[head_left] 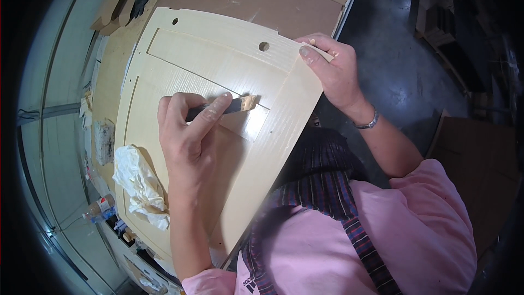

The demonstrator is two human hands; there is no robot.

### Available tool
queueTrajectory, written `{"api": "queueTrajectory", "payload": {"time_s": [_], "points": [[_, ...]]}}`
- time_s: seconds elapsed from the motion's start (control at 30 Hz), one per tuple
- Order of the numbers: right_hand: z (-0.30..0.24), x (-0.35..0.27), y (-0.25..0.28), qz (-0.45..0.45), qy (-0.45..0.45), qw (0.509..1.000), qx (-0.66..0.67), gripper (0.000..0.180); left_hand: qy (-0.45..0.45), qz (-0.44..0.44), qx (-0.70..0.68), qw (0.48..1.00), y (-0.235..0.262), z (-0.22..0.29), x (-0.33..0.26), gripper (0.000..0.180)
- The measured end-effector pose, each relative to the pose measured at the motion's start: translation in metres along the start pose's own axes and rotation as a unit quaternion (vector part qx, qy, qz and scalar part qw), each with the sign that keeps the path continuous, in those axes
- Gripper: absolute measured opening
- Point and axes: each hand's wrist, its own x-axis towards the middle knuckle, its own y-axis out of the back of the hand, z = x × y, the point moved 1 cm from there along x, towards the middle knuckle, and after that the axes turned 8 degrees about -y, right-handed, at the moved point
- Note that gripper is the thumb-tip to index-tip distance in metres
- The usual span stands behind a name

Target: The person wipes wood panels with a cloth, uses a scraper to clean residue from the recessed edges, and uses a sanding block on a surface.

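Left hand (188,125) clamped on black-handled tool (234,106), right hand (339,68) on panel (286,95); likely surface work, next stroke needs even pressure.

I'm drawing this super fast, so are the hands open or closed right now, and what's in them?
Left hand: closed, holding a dark tool with a tan tip.
Right hand: closed on the cream panel near its corner.

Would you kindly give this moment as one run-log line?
Left hand: holds dark-handled tool over cream panel | Right hand: grips panel corner | White cloth: crumpled, on panel
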Motion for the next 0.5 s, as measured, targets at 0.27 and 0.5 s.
{"api": "queueTrajectory", "payload": {"time_s": [0.27, 0.5], "points": [[-0.001, 0.000, 0.001, 0.003, -0.002, 1.000, -0.004, 0.022, 0.025, 0.041, 0.042, 0.998, 0.002, -0.012, -0.004, 0.046], [-0.002, -0.001, -0.001, 0.001, -0.004, 1.000, 0.004, 0.022, 0.129, 0.080, -0.079, 0.985, 0.008, -0.011, -0.028, 0.044]]}}
